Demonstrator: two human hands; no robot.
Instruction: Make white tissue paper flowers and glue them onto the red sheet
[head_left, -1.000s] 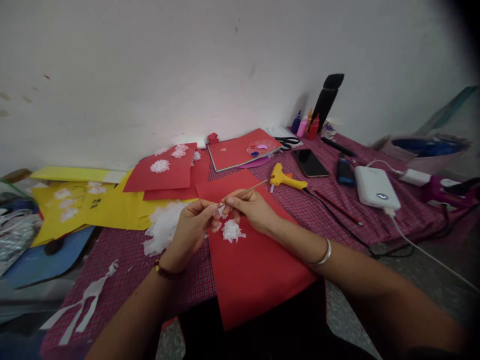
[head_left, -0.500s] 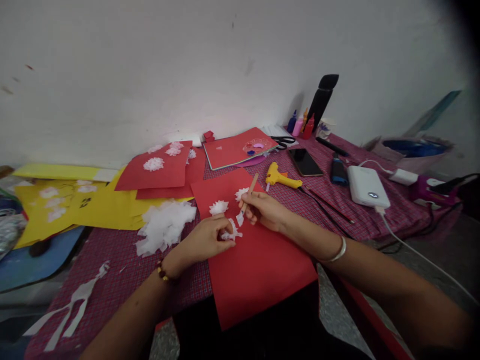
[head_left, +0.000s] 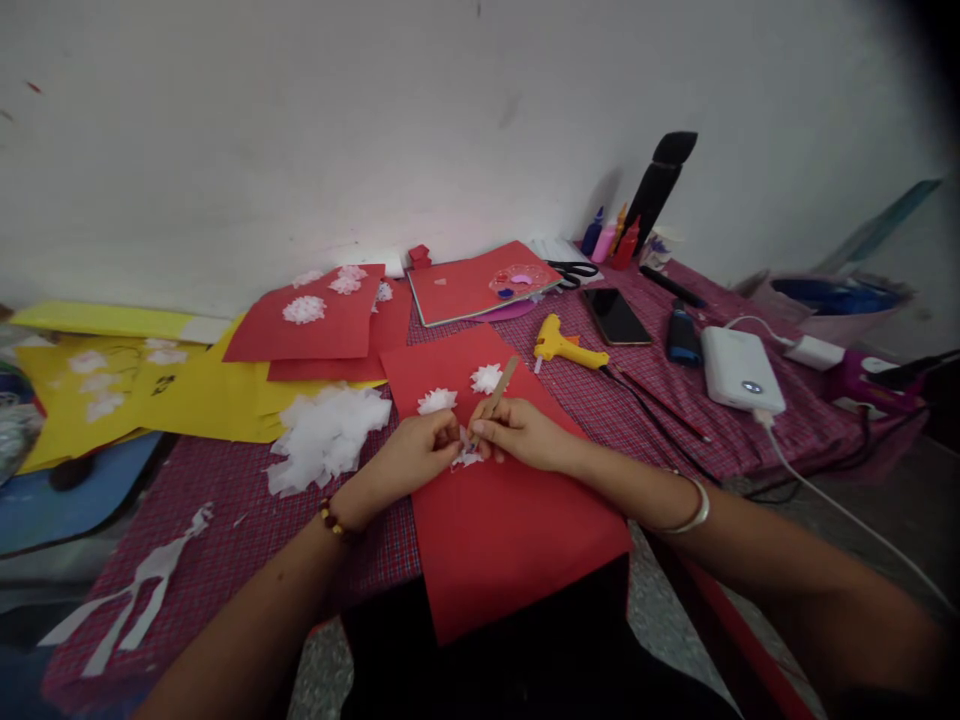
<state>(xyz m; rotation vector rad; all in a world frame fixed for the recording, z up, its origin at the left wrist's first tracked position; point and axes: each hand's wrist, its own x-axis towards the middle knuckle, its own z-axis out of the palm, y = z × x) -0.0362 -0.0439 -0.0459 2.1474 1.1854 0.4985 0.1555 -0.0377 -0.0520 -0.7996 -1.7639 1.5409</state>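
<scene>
A flat wooden stick (head_left: 501, 388) is pinched in my right hand (head_left: 517, 432), its lower end down at a white paper flower (head_left: 468, 459) on the red sheet (head_left: 525, 540). My left hand (head_left: 420, 448) has its thumb and fingers drawn together at that flower's left edge; what they pinch is hidden. Two more white flowers, one on the left (head_left: 436, 401) and one on the right (head_left: 487, 378), sit just above my hands on the same sheet. Close to my left wrist lies a heap of white tissue pieces (head_left: 326, 435).
A yellow glue gun (head_left: 566, 345), a red pencil (head_left: 667, 407), a phone (head_left: 616, 316) and a white power bank (head_left: 742, 370) with cables lie to the right. Red sheets with flowers (head_left: 304, 340) and yellow sheets (head_left: 217, 390) are at the left. Black scissors (head_left: 574, 272) lie behind.
My hands parted from above the sheet, then came together again at the nearest flower. The stick swung from nearly level to steeply tilted, its lower end now among the white petals.
</scene>
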